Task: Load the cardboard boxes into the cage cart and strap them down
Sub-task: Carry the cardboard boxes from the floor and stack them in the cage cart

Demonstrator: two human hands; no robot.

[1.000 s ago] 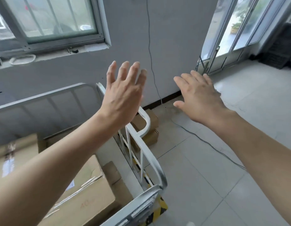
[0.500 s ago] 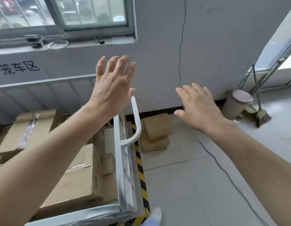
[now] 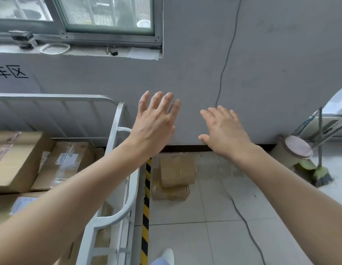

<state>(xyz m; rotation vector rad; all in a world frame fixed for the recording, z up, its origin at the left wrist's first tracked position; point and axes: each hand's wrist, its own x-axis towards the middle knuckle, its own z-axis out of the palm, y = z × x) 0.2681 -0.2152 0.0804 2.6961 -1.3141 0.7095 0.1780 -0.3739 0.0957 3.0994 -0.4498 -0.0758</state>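
Both hands, my left hand and right hand, are raised empty with fingers spread, holding nothing. Since a second ago my view has swung from the doorway to the two stacked brown cardboard boxes on the tiled floor, just beside the white metal cage cart. Those boxes are probably my next pickup.

Two bare forearms are seen, with no sleeve reaching into view on either side. The left hand is shown from the back, knuckles and tendons plainly marked, nails cut short. The right hand is likewise presented from the back, also uncovered. No glove, ring or watch is worn. At six o'clock, a pale shoe toe is glimpsed, cut off by the frame's edge.
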